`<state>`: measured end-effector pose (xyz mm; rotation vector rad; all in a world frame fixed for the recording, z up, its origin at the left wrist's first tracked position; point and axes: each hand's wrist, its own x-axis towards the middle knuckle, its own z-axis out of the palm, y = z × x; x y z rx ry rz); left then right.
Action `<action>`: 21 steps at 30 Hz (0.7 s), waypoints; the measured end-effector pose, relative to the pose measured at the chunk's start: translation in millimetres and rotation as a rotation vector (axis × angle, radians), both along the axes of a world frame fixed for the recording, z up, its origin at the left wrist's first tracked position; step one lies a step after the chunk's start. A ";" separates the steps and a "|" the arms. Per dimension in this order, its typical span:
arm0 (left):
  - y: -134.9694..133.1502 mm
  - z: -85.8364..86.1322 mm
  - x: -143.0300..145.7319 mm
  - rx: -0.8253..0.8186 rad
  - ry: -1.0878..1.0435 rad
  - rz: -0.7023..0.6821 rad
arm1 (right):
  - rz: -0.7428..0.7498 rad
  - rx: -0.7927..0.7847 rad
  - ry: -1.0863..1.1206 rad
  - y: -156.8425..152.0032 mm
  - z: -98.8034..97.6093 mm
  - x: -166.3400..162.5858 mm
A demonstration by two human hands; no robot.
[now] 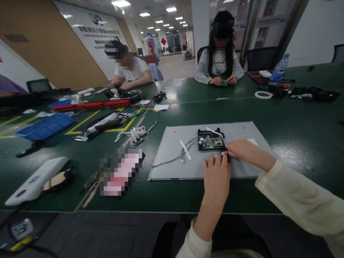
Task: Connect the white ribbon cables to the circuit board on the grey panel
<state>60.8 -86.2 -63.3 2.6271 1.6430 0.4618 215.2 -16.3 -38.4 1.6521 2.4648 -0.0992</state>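
A grey flat panel [166,143] lies on the green table in front of me. Near its middle sits a black plastic frame [204,133] holding a green circuit board [213,142]. Grey cables [172,160] run from the frame to the panel's left edge. My left hand [217,175] rests at the near side of the frame, its fingers stretched out and slightly apart. At the frame's near right corner, my right hand [245,154] has its fingers drawn together against the left fingertips. What lies between the right fingers is hidden.
Left of the panel are a phone-like pink object [123,172], tangled white strips [135,135], a blue bin [47,126] and a white device [37,181]. Two people sit across the table. A water bottle [279,70] and a tape roll [263,95] stand at the far right.
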 end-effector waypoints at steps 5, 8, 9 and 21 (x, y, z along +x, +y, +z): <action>-1.9 0.7 3.6 0.013 0.002 0.020 | -0.015 0.030 -0.002 -2.8 -2.6 0.1; -1.4 -0.6 4.2 0.023 0.004 0.017 | 0.001 0.017 0.022 -0.5 -4.9 3.8; -1.3 -1.1 4.0 0.026 0.003 0.015 | 0.010 0.012 0.042 0.7 -6.0 5.9; -6.1 1.7 5.0 0.036 0.001 0.034 | -0.070 0.056 0.041 -9.4 -5.7 0.5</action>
